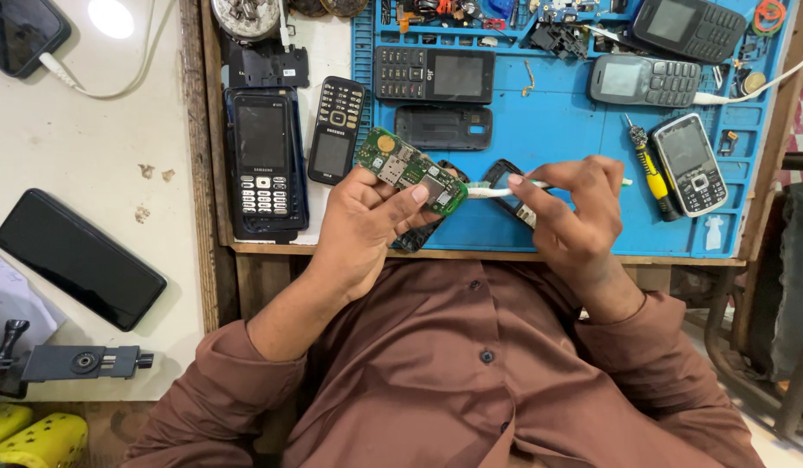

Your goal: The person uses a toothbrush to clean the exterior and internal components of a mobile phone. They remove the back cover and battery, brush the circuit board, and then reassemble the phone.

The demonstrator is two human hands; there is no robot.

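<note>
My left hand (367,221) holds a green phone circuit board (410,171) tilted above the front edge of the blue work mat (557,130). My right hand (570,204) grips a thin white brush-like tool (492,191), whose tip touches the right end of the board. Under my hands a black phone part (504,173) lies on the mat, mostly hidden.
Several keypad phones lie about: two black ones (265,160) left of the mat, others on it, a silver one (689,165) beside a yellow screwdriver (651,169). A black phone back cover (443,126) sits mid-mat. On the white table a black smartphone (77,258) and charging cable.
</note>
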